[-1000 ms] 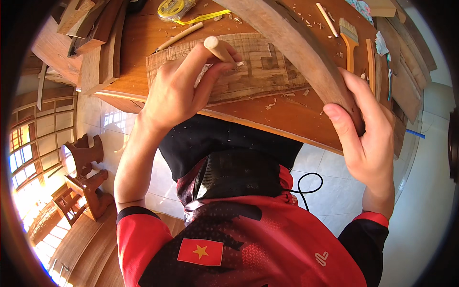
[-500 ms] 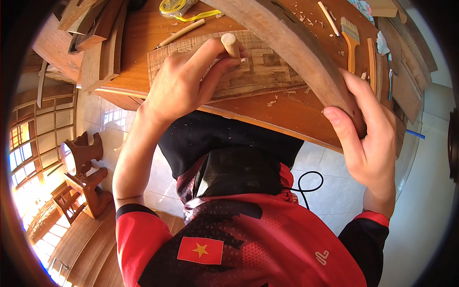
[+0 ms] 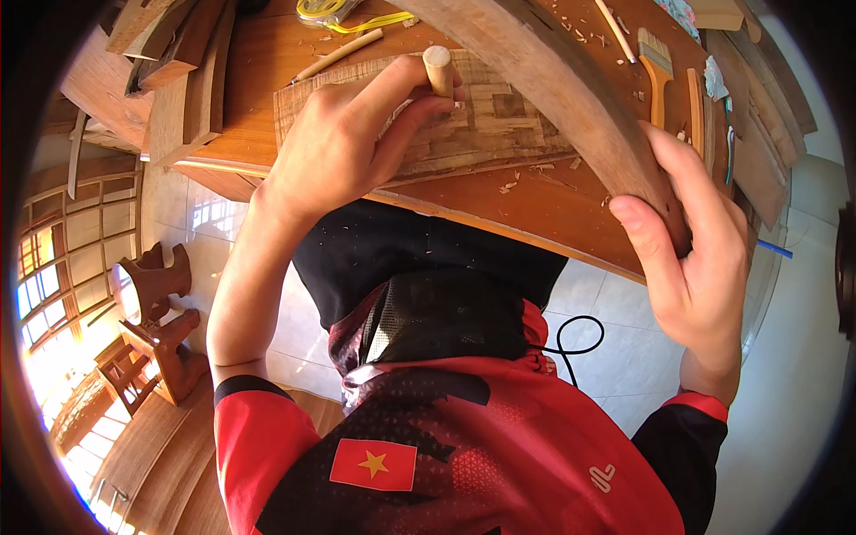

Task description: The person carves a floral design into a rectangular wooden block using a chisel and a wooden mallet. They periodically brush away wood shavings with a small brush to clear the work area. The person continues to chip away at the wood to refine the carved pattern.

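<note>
My left hand (image 3: 348,143) is closed round an upright tool with a pale round wooden handle (image 3: 437,64), over a rough, mottled wooden board (image 3: 490,120) on the table (image 3: 526,214); the tool's working end is hidden. My right hand (image 3: 691,259) grips the lower end of a long, curved, dark wooden piece (image 3: 553,80), thumb on its face, fingers round its far side. The piece slants up over the board and out of view at the top. Pale shavings (image 3: 508,187) lie by the board.
Wood offcuts (image 3: 187,107) are stacked left, planks (image 3: 762,134) right. A flat brush (image 3: 658,85), a wooden-handled tool (image 3: 339,53), a pale stick (image 3: 615,31) and a yellow tape measure (image 3: 325,13) lie on the table. Carved wooden furniture (image 3: 152,294) stands at left; a black cable (image 3: 580,339) hangs below.
My left hand and its tool have moved up and to the right. My right hand and the curved piece have shifted slightly to the right.
</note>
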The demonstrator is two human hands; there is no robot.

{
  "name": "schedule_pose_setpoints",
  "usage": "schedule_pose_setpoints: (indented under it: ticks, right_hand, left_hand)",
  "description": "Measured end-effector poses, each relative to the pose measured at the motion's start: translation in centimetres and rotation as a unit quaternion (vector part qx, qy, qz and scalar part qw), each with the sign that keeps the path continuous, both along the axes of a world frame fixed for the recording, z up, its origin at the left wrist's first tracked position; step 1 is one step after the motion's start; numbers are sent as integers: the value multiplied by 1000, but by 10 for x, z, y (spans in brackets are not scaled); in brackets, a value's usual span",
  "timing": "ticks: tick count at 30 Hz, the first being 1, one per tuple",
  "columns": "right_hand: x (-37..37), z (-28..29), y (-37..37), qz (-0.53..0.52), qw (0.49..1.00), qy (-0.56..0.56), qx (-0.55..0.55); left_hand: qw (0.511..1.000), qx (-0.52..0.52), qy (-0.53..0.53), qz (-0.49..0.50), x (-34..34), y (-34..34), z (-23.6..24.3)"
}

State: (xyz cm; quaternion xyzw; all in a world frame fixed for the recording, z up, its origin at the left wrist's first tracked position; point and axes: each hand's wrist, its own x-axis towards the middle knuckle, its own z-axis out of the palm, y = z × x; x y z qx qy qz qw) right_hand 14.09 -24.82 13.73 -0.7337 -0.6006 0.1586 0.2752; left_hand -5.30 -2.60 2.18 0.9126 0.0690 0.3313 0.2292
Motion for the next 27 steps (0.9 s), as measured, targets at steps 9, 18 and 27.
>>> schedule_pose_setpoints:
  ticks: [9, 18, 27]
  right_hand:
    - [-3, 5, 0, 20, 1000, -21, -8]
    - [-5, 4, 0, 41, 998, -31, 19]
    - [-8, 6, -2, 19, 1000, -12, -6]
  left_hand:
    - [1000, -12, -1, 9, -1, -2, 0]
    - [1000, 15, -13, 16, -2, -6, -1]
    - [1000, 8, -11, 5, -2, -6, 1]
